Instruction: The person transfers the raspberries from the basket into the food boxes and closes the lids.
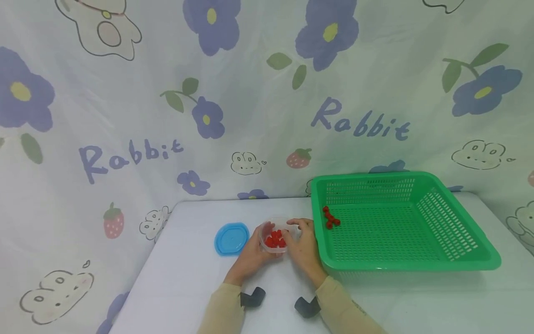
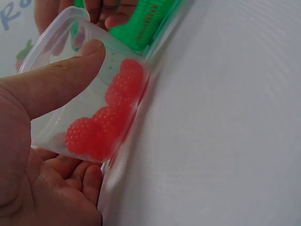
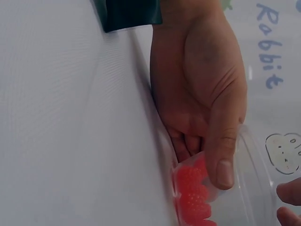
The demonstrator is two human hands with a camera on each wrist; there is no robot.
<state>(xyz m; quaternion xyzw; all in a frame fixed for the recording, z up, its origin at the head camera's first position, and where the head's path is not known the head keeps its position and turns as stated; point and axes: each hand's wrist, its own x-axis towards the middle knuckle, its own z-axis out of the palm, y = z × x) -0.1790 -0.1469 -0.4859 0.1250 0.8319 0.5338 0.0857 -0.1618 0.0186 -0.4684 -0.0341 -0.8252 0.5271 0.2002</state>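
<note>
A clear plastic tub (image 1: pixel 273 221) stands on the white table, tilted in the wrist views, with several red raspberries (image 2: pixel 124 87) at its bottom. My left hand (image 1: pixel 251 253) grips the tub, its thumb along the near wall and its fingers round the far side. Beside the rim, my right hand (image 1: pixel 306 248) hovers with fingers spread loosely and nothing visible between them. Two of its fingertips (image 3: pixel 290 192) show at the edge of the right wrist view, apart from each other. Whether that hand touches the tub cannot be told.
A large green plastic basket (image 1: pixel 406 265) stands close to the right hand, with several raspberries (image 1: pixel 330 217) in its left corner. The blue lid (image 1: pixel 232 239) lies flat left of the tub. A printed cloth (image 1: pixel 258 116) hangs behind the table.
</note>
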